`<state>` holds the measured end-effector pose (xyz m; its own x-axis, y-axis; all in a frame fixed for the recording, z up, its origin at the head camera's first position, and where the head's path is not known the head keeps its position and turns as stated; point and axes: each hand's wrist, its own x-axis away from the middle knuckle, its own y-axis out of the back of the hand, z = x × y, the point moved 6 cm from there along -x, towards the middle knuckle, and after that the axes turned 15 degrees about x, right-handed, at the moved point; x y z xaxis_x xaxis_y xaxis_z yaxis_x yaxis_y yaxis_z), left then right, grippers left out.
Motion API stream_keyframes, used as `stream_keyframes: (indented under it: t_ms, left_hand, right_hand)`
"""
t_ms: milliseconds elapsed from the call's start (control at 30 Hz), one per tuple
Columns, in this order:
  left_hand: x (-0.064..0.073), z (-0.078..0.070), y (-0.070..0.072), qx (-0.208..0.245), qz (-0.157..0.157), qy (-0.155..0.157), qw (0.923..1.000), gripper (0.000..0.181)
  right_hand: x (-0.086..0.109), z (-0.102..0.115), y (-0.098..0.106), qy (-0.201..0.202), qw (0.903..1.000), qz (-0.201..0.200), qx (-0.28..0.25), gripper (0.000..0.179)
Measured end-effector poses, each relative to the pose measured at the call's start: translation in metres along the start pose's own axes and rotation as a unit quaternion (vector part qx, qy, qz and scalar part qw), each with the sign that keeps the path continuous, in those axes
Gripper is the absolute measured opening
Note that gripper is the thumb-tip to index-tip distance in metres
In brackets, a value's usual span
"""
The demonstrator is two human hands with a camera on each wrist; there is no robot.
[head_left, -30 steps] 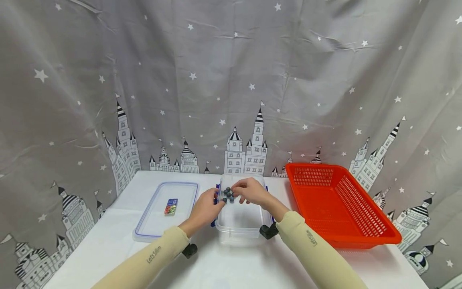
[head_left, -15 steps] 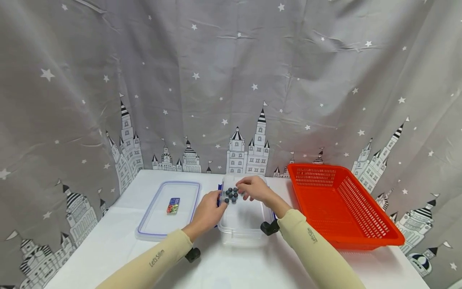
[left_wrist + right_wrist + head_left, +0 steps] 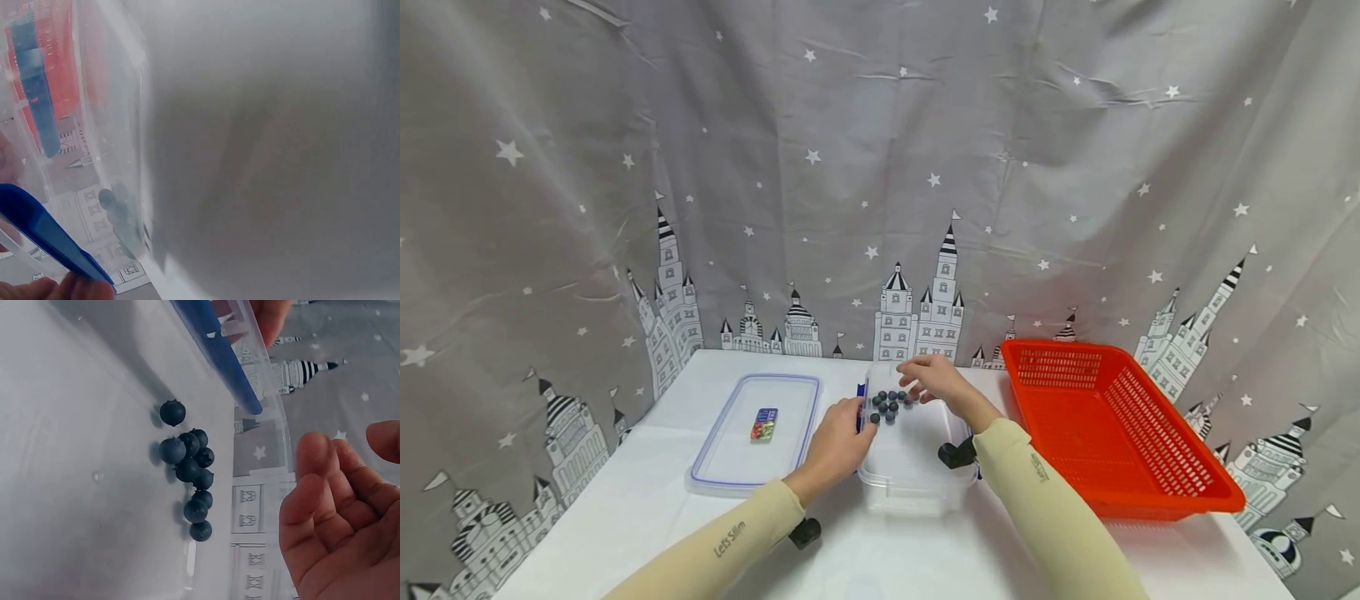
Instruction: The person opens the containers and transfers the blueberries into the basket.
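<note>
A clear plastic storage container (image 3: 917, 487) with blue side latches stands on the table. On its floor, toward the far left, lies a loose cluster of several blueberries (image 3: 187, 467). My left hand (image 3: 835, 442) grips the container's left wall, thumb over the rim, fingers by the blue latch (image 3: 53, 240). Above the far end of the container is my right hand (image 3: 940, 383), its fingers relaxed and slightly bent with nothing between them. The right wrist view has this hand (image 3: 350, 519) beside the rim, apart from the berries.
Left of the container, the clear lid (image 3: 752, 471) with its blue seal lies flat, bearing a colourful label (image 3: 764, 425). A large red plastic basket (image 3: 1112, 433) stands to the right. Behind the white table (image 3: 647, 508) hangs a grey curtain (image 3: 820, 208) printed with castles and stars.
My right hand has risen from beside the blueberries, and its fingers have loosened. More blueberries show in the cluster than before. My left hand keeps its grip on the container's wall.
</note>
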<state>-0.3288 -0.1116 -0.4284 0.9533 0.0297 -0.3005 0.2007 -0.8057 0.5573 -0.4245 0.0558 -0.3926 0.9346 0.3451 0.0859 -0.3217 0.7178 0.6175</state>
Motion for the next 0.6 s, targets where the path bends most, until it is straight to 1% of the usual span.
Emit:
stream_keyframes:
  t_ms: [133,267,367,467,600]
  left_hand:
    - [0.002,-0.004,0.000,-0.011,-0.004,0.004,0.9999,0.054]
    - [0.003,-0.005,0.000,-0.016,-0.007,0.012,0.9998,0.054]
    - [0.004,-0.002,-0.001,-0.013,-0.010,0.025,0.9995,0.054]
    - [0.006,0.000,-0.001,-0.010,-0.016,0.032,0.9993,0.054]
    - [0.008,0.001,-0.002,-0.006,-0.016,0.028,0.9995,0.054]
  right_hand:
    - [-0.009,-0.007,-0.003,-0.020,0.9983,0.001,-0.054,0.034]
    - [-0.018,-0.014,-0.007,-0.041,0.9944,-0.010,-0.097,0.033]
    - [-0.021,-0.016,-0.012,-0.056,0.9918,-0.015,-0.114,0.035]
    - [-0.024,-0.017,-0.018,-0.069,0.9906,-0.017,-0.117,0.038]
    - [-0.027,-0.024,-0.026,-0.087,0.9895,-0.018,-0.114,0.038]
